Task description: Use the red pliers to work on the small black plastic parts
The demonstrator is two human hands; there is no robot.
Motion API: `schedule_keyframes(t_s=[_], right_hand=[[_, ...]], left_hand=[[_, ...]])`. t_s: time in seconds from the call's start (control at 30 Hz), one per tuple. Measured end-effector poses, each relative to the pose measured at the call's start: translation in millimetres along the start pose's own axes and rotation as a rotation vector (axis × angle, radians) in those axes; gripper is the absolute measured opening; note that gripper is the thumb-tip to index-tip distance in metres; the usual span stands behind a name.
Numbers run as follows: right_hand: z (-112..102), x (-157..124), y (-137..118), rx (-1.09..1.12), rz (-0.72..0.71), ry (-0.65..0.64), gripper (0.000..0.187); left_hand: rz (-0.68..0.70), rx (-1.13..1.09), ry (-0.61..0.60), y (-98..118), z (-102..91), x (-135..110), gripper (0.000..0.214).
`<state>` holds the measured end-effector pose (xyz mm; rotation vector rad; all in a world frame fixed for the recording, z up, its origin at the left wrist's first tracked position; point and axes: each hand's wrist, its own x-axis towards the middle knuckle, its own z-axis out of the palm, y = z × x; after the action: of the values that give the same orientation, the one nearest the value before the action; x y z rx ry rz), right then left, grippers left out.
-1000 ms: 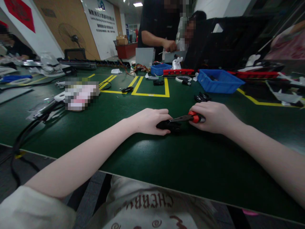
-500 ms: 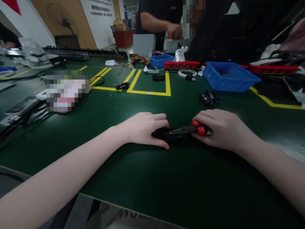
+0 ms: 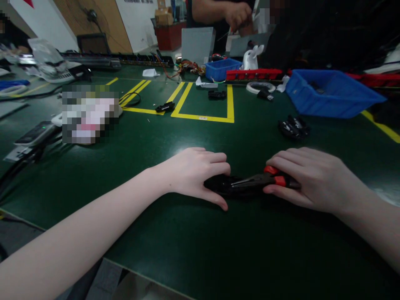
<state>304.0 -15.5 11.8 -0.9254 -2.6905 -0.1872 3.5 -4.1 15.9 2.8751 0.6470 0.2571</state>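
My left hand (image 3: 195, 173) is closed around a glossy black piece (image 3: 220, 183), with the thumb stretched along its near side. What kind of piece it is cannot be made out. In my right hand (image 3: 312, 179) is a pair of pliers (image 3: 280, 181) with red and black handles. Its long dark jaws point left and lie against the black piece, where dark on dark hides the exact contact. Both hands are low over the green tabletop (image 3: 225, 250).
Beyond my right hand lie glossy black parts (image 3: 293, 127) and a blue bin (image 3: 331, 93). More black parts (image 3: 165, 107) rest near the yellow tape (image 3: 203, 118). At left are a power bank (image 3: 36, 133) and cables. A co-worker's hand (image 3: 239, 16) shows across the table.
The view has tilted down and swung slightly left. My right hand and the pliers sit a little farther from my left hand. Both hands keep their hold.
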Motion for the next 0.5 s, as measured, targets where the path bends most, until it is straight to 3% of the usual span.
schedule_keyframes(t_s=[0.5], right_hand=[[0.6,-1.0,-1.3,0.006,-0.016,-0.006,0.04]], left_hand=[[-0.012,0.006,-0.006,0.7,0.4,-1.0,0.054]])
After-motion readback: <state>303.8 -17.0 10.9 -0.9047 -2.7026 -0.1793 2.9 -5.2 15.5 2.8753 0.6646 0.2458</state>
